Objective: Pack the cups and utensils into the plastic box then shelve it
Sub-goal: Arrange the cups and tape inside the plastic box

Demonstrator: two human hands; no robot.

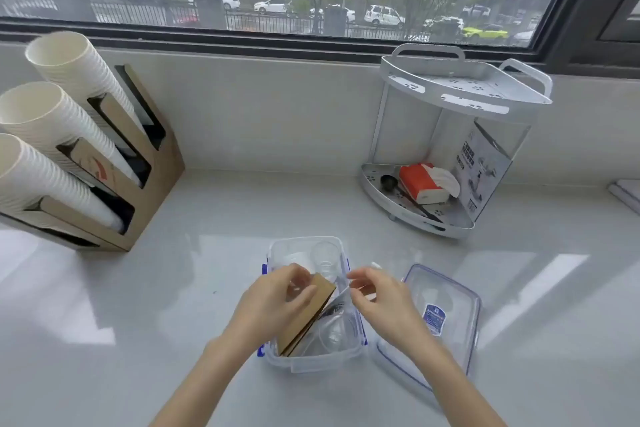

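Note:
A clear plastic box with blue latches stands open on the counter in front of me. Clear plastic cups lie inside it. My left hand grips a flat brown cardboard packet that leans into the box. My right hand pinches a thin clear wrapped utensil over the box's right rim. The box's clear lid with a blue label lies flat to the right.
A white two-tier corner shelf stands at the back right, holding a red tissue pack, a black scoop and a printed carton. A cardboard dispenser with stacks of white paper cups is at the left. A window runs behind.

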